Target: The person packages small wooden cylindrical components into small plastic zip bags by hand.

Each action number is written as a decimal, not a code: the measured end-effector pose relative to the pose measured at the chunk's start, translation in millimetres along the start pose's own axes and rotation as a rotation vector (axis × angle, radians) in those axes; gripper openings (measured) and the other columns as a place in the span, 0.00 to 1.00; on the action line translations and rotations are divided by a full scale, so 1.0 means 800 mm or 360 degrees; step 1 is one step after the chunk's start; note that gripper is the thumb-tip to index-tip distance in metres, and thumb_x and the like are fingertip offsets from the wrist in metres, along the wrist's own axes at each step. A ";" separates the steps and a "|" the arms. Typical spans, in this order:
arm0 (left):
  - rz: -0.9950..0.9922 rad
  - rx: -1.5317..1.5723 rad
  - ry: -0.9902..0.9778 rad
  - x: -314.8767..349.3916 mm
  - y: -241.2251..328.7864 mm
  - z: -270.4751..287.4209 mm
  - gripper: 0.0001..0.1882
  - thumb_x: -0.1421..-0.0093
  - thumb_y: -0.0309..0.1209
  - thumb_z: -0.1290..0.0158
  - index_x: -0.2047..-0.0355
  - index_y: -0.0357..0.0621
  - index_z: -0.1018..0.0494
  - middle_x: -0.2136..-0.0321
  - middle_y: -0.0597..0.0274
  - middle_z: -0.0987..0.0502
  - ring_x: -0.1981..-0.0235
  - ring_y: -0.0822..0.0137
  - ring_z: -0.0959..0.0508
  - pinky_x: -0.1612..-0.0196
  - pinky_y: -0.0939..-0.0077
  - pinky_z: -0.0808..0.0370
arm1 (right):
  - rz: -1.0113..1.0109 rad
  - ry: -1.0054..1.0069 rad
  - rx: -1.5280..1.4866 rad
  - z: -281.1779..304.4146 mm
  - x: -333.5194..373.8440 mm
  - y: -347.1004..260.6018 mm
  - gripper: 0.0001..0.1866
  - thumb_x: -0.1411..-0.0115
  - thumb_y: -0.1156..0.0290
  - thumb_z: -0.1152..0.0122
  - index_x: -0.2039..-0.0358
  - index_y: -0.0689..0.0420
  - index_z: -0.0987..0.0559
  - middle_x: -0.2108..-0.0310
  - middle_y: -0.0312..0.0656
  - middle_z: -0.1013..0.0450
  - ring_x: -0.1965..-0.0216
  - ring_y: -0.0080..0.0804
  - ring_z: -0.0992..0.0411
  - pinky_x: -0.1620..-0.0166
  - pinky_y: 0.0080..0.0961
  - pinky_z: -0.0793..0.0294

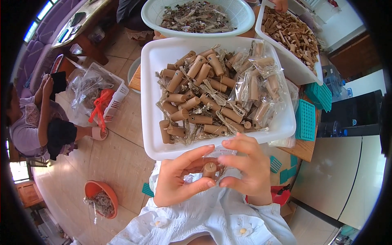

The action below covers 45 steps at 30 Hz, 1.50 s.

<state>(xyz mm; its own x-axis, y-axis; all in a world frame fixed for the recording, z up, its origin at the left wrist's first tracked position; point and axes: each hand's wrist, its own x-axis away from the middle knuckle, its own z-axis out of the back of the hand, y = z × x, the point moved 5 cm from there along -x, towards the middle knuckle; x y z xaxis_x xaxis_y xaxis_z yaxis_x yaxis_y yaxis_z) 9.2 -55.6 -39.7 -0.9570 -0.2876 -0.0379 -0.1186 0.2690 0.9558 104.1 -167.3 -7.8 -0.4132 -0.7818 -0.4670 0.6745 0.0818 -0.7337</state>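
Note:
Over my lap, my left hand (179, 178) is closed around a small brown cylinder (209, 170), its thumb pressed to the cylinder's side. A thin cord shows on the cylinder's round end. Clear plastic bag film (220, 151) shows just above the cylinder, between my hands. At its right side my right hand (249, 169) has its fingers apart and curved, near the film and some dry strands. Whether those fingertips touch the film I cannot tell. Just beyond my hands stands a white tub (150, 122) full of brown cylinders (174, 81) with straw-like tassels, several in clear bags (246, 87) at the right.
Behind the tub are a pale basin (149, 20) of tangled strands and a white bin (281, 38) of brown pieces, with another person's hand (280, 5) over it. Teal trays (306, 118) lie right. An orange bucket (112, 192), white crate (120, 96) and seated person (34, 110) are left.

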 end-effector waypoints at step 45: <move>-0.0084 -0.1231 0.0166 0.012 0.021 -0.001 0.22 0.61 0.30 0.38 0.63 0.39 0.30 0.79 0.57 0.26 0.77 0.67 0.24 0.77 0.81 0.29 | -0.0609 0.0308 -0.0211 0.003 0.017 0.012 0.10 0.46 0.70 0.48 0.67 0.62 0.24 0.71 0.44 0.28 0.73 0.32 0.29 0.71 0.21 0.31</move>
<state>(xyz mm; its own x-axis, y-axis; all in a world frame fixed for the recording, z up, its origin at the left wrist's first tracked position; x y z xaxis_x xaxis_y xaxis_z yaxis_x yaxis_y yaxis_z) -1.7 -54.4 -23.8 -0.9209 -0.3771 -0.0983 0.0913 -0.4538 0.8864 106.4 -178.5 -20.0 -0.7334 -0.6419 -0.2240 0.3717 -0.1027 -0.9227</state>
